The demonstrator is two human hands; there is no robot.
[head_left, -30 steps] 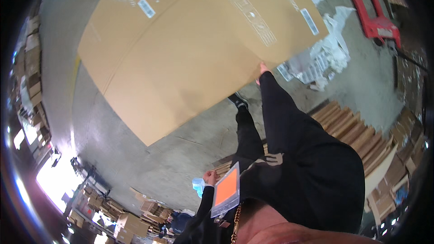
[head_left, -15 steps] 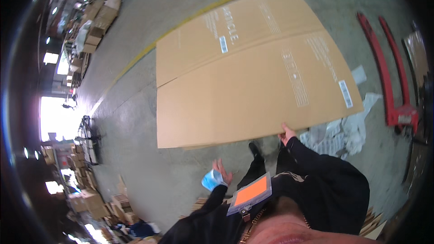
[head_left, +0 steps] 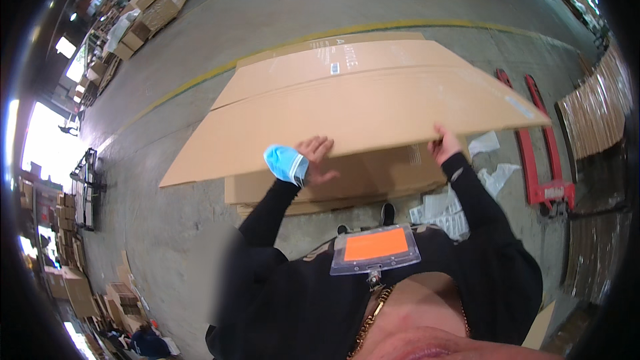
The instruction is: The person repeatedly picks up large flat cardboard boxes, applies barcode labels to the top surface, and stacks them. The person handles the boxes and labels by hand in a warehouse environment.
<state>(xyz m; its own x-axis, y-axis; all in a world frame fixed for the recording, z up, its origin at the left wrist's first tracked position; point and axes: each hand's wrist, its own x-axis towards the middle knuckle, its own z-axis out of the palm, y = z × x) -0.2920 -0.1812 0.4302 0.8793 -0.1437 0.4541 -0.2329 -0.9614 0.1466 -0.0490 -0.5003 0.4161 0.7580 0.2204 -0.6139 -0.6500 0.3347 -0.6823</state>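
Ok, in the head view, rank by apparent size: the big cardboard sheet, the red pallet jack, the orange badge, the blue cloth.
1. cardboard sheet
2. red pallet jack
3. orange badge, though nearness to the camera enlarges it
4. blue cloth

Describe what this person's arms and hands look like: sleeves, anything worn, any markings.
Both arms wear long black sleeves reaching the wrists. The left hand is bare, with a light blue crumpled cloth-like item sitting at its wrist. The right hand is bare too; its sleeve shows a small pale mark on the forearm. No rings or watch visible.

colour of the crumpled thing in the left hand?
Light blue, the crumpled cloth-like thing in the left hand; head view shows it.
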